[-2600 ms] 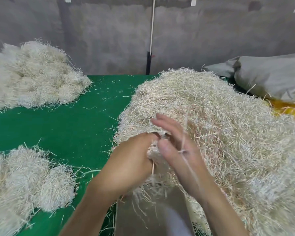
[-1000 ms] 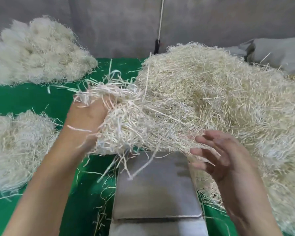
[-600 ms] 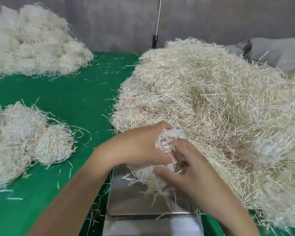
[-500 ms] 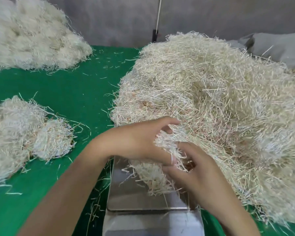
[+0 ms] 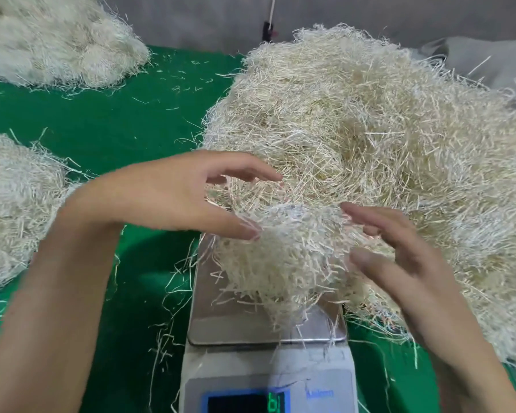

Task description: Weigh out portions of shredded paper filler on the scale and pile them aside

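Note:
A clump of cream shredded paper (image 5: 283,260) lies on the steel pan of the scale (image 5: 221,326). The scale's display (image 5: 248,402) glows green at the bottom edge. My left hand (image 5: 173,195) hovers at the clump's left with fingers spread, its thumb tip touching the shreds. My right hand (image 5: 399,257) is at the clump's right side, fingers straight and apart, holding nothing. The big heap of shredded paper (image 5: 385,138) rises right behind the scale and spills along its right side.
Two finished piles lie on the green cloth (image 5: 116,129): one at the far left back (image 5: 57,43), one at the left edge (image 5: 15,210). Loose strands litter the cloth beside the scale. A grey sack (image 5: 489,64) sits at the back right.
Both hands were gripping the clump over the pan; they have let go and spread apart. The clump now rests on the scale, and the display has come into view.

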`<state>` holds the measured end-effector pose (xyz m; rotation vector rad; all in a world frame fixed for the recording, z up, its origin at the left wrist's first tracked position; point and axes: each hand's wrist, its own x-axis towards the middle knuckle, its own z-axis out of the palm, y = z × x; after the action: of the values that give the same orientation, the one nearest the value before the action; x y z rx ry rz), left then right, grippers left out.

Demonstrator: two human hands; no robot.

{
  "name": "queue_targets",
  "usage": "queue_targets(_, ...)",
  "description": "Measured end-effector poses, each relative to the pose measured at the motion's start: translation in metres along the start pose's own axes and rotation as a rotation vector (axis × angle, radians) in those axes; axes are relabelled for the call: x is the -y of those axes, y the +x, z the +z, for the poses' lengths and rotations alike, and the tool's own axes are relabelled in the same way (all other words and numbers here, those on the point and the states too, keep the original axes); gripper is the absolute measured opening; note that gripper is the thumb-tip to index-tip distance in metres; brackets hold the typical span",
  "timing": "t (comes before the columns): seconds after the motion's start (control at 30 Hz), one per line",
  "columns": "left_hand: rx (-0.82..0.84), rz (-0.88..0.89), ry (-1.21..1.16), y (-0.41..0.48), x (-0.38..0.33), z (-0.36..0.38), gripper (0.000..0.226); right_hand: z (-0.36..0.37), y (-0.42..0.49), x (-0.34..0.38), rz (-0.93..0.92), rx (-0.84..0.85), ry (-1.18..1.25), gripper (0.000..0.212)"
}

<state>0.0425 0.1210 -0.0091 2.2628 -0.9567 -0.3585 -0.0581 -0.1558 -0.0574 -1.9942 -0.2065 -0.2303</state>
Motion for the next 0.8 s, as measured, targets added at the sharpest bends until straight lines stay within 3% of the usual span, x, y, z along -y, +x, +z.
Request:
queue_targets(0.2, 0.032, 0.129, -0.222, 0.0, 0.002, -0.001, 0.064, -0.004, 0.009, -0.011, -0.083, -0.358, 0.326, 0.028)
queue_targets(0.4, -0.063, 0.039, -0.215, 0.009, 0.002, 0.006, 0.046, -0.001, 0.008, -0.012, -0.053, -0.361, 0.297, 0.026)
queue_targets(0.57, -0.104, 0.027, -0.192, 0.01, -0.005, 0.01, 0.063, 0.003, 0.006, -0.009, -0.058, -0.344, 0.303, 0.028)
queue_targets(0.8, -0.203, 0.025, -0.211, 0.01, -0.013, 0.01, 0.05, 0.005, 0.004, -0.006, -0.061, -0.318, 0.302, 0.032)
